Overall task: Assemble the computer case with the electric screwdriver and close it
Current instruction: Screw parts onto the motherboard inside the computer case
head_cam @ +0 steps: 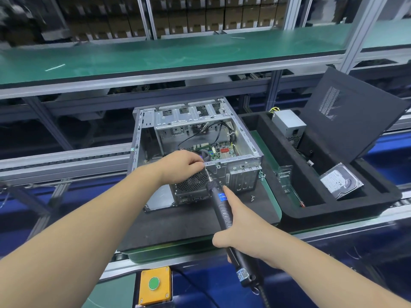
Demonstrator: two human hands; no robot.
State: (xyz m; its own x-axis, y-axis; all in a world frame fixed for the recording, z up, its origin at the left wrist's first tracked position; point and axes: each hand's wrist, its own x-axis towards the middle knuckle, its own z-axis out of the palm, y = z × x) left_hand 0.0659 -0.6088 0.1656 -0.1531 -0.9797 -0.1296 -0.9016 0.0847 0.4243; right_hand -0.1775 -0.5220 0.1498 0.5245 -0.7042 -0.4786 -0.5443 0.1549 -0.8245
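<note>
screw-driving step: electric screwdriver (222,210) gripped by right hand (242,230), tip steadied by pinching left hand (184,166) at computer case (244,161) rear rim; square, steady pressure judged next.

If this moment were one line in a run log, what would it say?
step: driving screw at case rear top edge | right hand: holds electric screwdriver | left hand: fingers at bit tip | side panel: off

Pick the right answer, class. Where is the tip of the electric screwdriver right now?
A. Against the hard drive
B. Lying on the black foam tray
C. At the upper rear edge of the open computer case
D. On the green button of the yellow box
C: the right hand holds the electric screwdriver, its tip at the upper rear edge of the computer case, beside the left hand.
</note>
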